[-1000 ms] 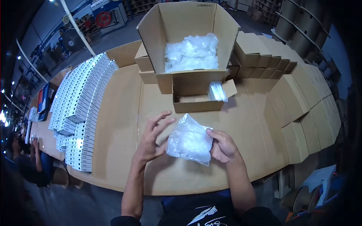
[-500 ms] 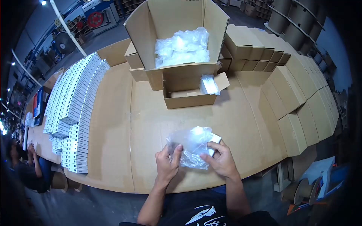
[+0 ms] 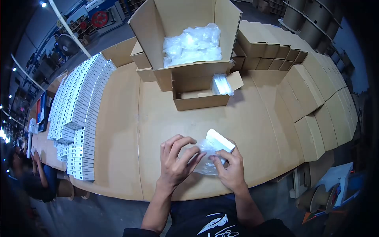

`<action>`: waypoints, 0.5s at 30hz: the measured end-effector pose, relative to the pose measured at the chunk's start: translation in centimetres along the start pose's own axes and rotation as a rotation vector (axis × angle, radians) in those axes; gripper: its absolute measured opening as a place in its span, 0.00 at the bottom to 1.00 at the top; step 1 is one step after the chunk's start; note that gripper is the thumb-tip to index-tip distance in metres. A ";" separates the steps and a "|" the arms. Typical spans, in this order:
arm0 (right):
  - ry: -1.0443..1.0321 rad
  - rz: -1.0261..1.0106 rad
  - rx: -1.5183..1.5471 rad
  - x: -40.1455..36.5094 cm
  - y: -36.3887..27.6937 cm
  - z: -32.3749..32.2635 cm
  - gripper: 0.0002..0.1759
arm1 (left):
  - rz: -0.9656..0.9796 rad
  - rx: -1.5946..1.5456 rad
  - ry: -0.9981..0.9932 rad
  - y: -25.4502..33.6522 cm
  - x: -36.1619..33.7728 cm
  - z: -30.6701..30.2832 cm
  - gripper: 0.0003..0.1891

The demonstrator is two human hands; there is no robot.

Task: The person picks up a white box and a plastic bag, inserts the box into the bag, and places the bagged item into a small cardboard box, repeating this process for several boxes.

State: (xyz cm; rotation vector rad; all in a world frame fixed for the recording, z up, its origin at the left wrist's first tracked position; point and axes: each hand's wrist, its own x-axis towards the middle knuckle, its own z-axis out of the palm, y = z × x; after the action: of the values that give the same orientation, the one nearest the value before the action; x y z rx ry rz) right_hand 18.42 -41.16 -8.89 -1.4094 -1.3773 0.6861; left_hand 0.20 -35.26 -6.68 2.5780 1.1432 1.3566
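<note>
A small white box [image 3: 219, 141] is tilted over the table in front of me, with a clear plastic bag [image 3: 208, 167] bunched below and beside it. My right hand [image 3: 231, 169] grips the box at its lower right, thumb across the front, and pins part of the bag against it. My left hand [image 3: 177, 160] is just left of the bag, its fingers bent and spread apart, with the fingertips right at the plastic. Part of the box's lower end is hidden behind the right thumb and the bag.
An open carton [image 3: 200, 103] holds plastic-wrapped white boxes [image 3: 222, 85] at its right end. Behind it stands a larger carton with clear bags [image 3: 193, 44]. White boxes [image 3: 81, 106] are stacked left; brown cartons [image 3: 300, 94] line the right. A person [image 3: 37, 173] sits far left.
My left hand has come off the bag and lifted, its fingers opening. The bag has bunched down, so more of the white box shows, still in my right hand.
</note>
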 end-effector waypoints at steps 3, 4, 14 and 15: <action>-0.041 0.050 -0.017 -0.1 0.0 -0.4 0.08 | -0.009 -0.059 -0.052 0.0 0.0 0.2 0.16; -0.071 0.054 -0.045 -0.2 -0.2 -0.8 0.08 | -0.005 -0.064 -0.086 -0.2 -0.1 0.2 0.15; -0.220 0.061 -0.105 -1.5 1.1 -1.5 0.08 | -0.731 -0.507 -0.104 -2.7 -0.1 1.0 0.11; -0.217 0.077 -0.097 -1.5 1.2 -1.5 0.08 | -0.699 -0.535 -0.064 -3.3 -0.2 1.3 0.12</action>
State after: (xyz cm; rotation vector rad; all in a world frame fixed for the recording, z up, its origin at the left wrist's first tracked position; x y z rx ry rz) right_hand 19.94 -42.84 -9.87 -1.5053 -1.5481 0.8527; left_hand -0.96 -32.55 -8.71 1.6186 1.2698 1.1736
